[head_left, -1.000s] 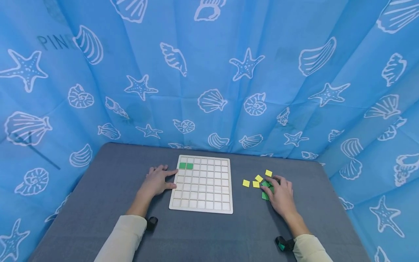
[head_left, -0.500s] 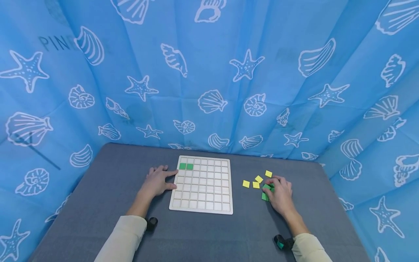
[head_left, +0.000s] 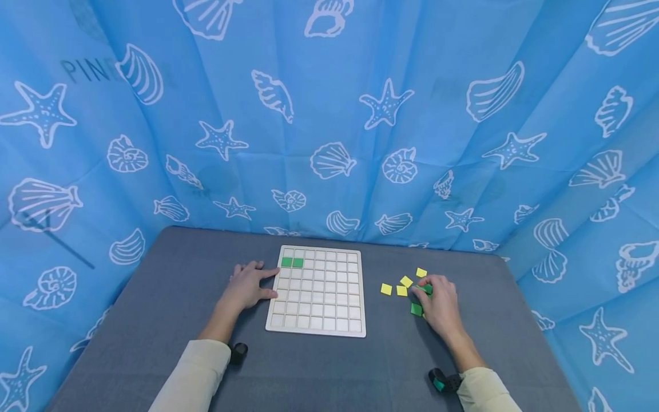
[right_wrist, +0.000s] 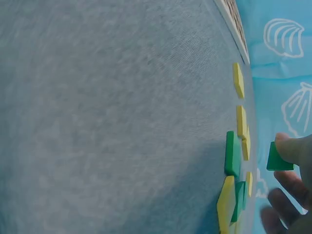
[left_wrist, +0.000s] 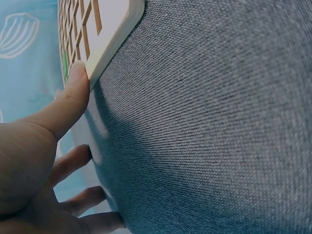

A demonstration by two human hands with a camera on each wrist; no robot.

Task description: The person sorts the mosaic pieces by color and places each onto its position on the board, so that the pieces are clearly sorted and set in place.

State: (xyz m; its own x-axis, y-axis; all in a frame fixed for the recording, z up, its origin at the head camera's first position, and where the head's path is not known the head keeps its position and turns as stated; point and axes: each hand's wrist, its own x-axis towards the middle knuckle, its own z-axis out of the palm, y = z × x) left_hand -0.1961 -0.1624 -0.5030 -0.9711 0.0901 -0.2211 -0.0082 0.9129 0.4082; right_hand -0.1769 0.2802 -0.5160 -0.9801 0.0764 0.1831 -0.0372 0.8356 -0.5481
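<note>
Green tile [right_wrist: 279, 160] pinched by right hand [head_left: 443, 300], outstretched left hand [head_left: 247, 286] touching gridded board [head_left: 318, 285], faint letters "PIN" [head_left: 83, 71] against blue curtain [head_left: 309, 63]

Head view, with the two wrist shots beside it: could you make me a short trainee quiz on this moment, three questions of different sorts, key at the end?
1. Multiple choice: what colour is the tile that the right grip holds?
A) yellow
B) green
C) white
2. Short answer: in the head view, which edge of the board does the left grip touch?
3. True or false: two green tiles lie side by side in the board's second row from the top.

Key: 1 B; 2 the left edge; 3 true.
</note>
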